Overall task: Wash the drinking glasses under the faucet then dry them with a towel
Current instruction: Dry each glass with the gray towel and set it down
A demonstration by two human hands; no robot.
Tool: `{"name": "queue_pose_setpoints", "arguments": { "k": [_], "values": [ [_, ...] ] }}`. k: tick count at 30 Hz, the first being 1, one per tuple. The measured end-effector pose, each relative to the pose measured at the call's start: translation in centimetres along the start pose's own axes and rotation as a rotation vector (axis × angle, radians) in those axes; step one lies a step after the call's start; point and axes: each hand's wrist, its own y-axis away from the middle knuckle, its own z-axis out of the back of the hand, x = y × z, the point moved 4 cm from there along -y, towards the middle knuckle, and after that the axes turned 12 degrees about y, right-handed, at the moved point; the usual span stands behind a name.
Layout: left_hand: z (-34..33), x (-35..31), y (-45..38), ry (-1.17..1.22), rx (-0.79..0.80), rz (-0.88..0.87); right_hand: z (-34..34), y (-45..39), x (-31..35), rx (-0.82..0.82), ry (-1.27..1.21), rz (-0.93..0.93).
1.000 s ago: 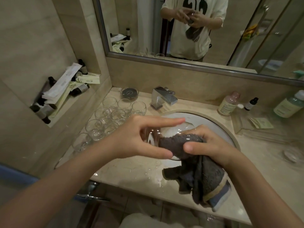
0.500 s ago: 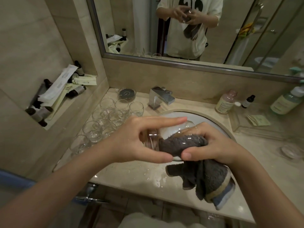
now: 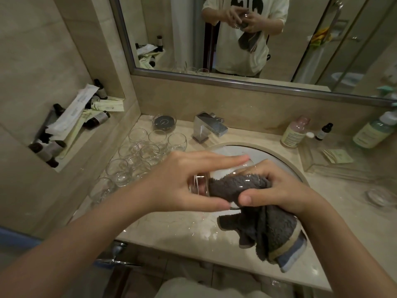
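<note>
Both hands are up over the sink (image 3: 277, 155), working on one drinking glass (image 3: 217, 179) that's tipped on its side above the basin. The left hand (image 3: 182, 186) holds the glass by its base end, thumb stretched along the underside and fingers reaching straight over the top, so it's more of a wide, loose cradle than a tight fist. The right hand (image 3: 277, 190) is curled around a dark gray towel (image 3: 264, 229), with a bunch of it stuffed into the mouth of the glass and the thumb pressing the cloth at the rim. The rest of the towel hangs down below the hand in front of the counter (image 3: 171, 231), which looks wet with droplets. Off to the left on the counter sits a cluster of other glasses (image 3: 139, 158), standing upright close together between the wall ledge and the faucet (image 3: 209, 129).
</note>
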Motion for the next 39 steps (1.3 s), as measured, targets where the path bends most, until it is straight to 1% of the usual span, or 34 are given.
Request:
{"name": "queue_pose_setpoints", "arguments": {
  "k": [2, 3, 5, 8, 11, 14, 17, 20, 24, 27, 33, 39],
  "values": [
    [0.0, 0.6, 0.0, 0.281, 0.009, 0.228, -0.1, -0.3, 0.2, 0.029, 0.004, 0.010],
    [0.1, 0.7, 0.0, 0.364, 0.019, 0.297, 0.0, -0.5, 0.2, 0.035, 0.010, 0.011],
    [0.2, 0.7, 0.1, 0.331, 0.066, 0.339, 0.0, -0.8, 0.0, 0.036, 0.030, 0.003],
    [0.7, 0.9, 0.2, 0.154, 0.171, 0.404, -0.1, -1.5, -0.5, 0.071, 0.050, -0.046],
    [1.2, 1.6, 0.1, 0.058, 0.200, 0.502, -0.9, -2.4, -1.0, 0.146, 0.140, -0.072],
    [1.4, 2.5, 0.8, 0.061, 0.199, 0.591, -1.6, -3.3, -1.6, 0.156, 0.167, -0.096],
    [1.7, 3.9, 2.6, 0.152, 0.133, 0.653, -2.0, -4.2, -2.4, 0.143, 0.165, -0.102],
    [1.9, 5.7, 4.6, 0.248, 0.017, 0.673, -2.2, -5.4, -3.2, 0.102, 0.179, -0.106],
    [2.8, 7.9, 7.4, 0.314, -0.123, 0.705, -1.6, -6.2, -4.4, -0.024, 0.167, -0.198],
    [3.9, 9.8, 9.8, 0.264, -0.235, 0.770, -1.4, -6.4, -5.5, -0.132, 0.105, -0.258],
    [4.2, 14.4, 13.6, 0.124, -0.411, 0.883, -3.1, -7.0, -7.1, -0.198, 0.059, -0.317],
    [3.3, 17.0, 15.1, -0.082, -0.476, 0.960, -2.7, -6.5, -8.0, -0.219, 0.065, -0.361]
  ]
}}
